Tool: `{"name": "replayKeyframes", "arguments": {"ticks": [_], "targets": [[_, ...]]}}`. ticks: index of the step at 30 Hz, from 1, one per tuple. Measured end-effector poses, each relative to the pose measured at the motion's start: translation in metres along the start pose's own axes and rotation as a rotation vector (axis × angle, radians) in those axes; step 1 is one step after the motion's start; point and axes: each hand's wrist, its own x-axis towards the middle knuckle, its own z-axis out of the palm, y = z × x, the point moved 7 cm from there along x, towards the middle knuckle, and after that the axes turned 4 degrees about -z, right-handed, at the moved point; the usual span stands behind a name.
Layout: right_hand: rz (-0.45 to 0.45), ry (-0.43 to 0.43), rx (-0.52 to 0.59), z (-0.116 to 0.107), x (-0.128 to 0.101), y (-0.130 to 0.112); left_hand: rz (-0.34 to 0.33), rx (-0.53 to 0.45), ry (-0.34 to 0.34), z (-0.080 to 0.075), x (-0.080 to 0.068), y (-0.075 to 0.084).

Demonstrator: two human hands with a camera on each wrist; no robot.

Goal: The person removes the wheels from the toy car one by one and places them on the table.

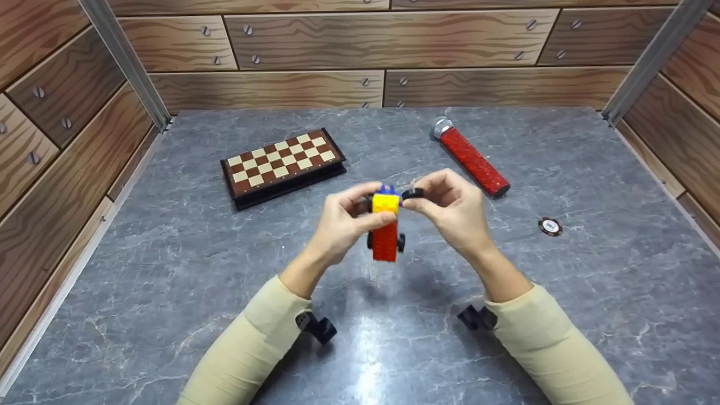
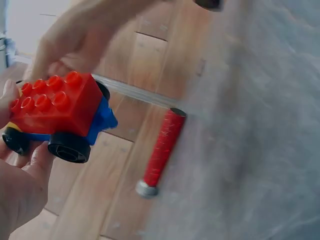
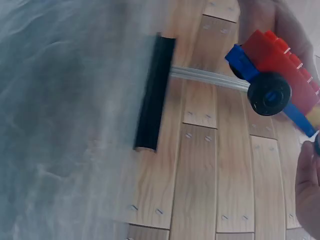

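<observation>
Red toy car (image 1: 385, 242): held aloft, right of the chessboard (image 1: 281, 160) and nearer you.
Your left hand (image 1: 344, 225): grips the car's sides.
Your right hand (image 1: 458, 216): pinches a black wheel (image 1: 413, 193).

Passage between chessboard (image 1: 283, 163) and microphone (image 1: 472, 160)

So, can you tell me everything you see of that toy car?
The toy car looks plastic: a red block with round studs and a yellow block on a blue base, with black wheels. The left hand grips it above the table, its red end lowest in the head view. At the yellow end, the right hand pinches a wheel; whether that is attached is unclear.
</observation>
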Motion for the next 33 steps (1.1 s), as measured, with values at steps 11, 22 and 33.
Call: {"name": "replayKeyframes", "arguments": {"ticks": [11, 22, 33], "targets": [[0.122, -0.029, 0.018, -0.011, -0.002, 0.020, 0.002, -0.118, 0.070, -0.014, 0.000, 0.010], [0.521, -0.008, -0.088, -0.048, -0.003, 0.090, 0.011, -0.099, 0.123, -0.020, 0.002, 0.012], [0.766, -0.068, -0.368, -0.077, 0.000, 0.130, -0.006, -0.115, 0.141, -0.023, 0.002, 0.010]]}}
